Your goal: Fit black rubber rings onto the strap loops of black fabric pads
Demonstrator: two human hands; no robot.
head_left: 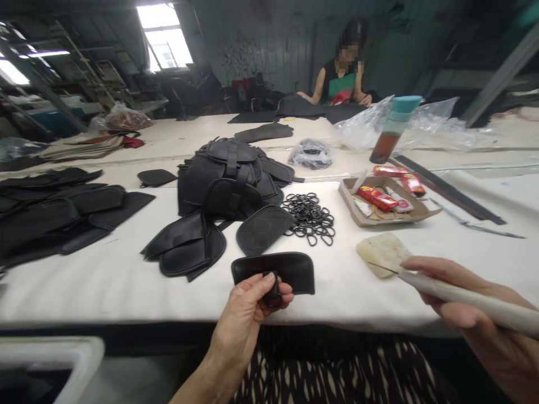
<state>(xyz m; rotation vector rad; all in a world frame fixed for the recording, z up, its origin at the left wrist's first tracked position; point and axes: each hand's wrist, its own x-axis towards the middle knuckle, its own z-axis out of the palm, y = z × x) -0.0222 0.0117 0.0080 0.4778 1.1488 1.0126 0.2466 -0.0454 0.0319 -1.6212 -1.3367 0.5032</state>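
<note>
My left hand pinches the near edge of a black padded fabric piece lying at the table's front, with a small black ring at my fingertips. My right hand is closed round a long white-handled tool whose thin metal point rests on a pale waxy block. A loose heap of black rings lies just beyond the fabric piece.
A pile of black padded pieces sits mid-table, more black parts at the left. A cardboard tray with red packets, a teal-capped bottle and plastic bags stand at right. Another person works at the far table.
</note>
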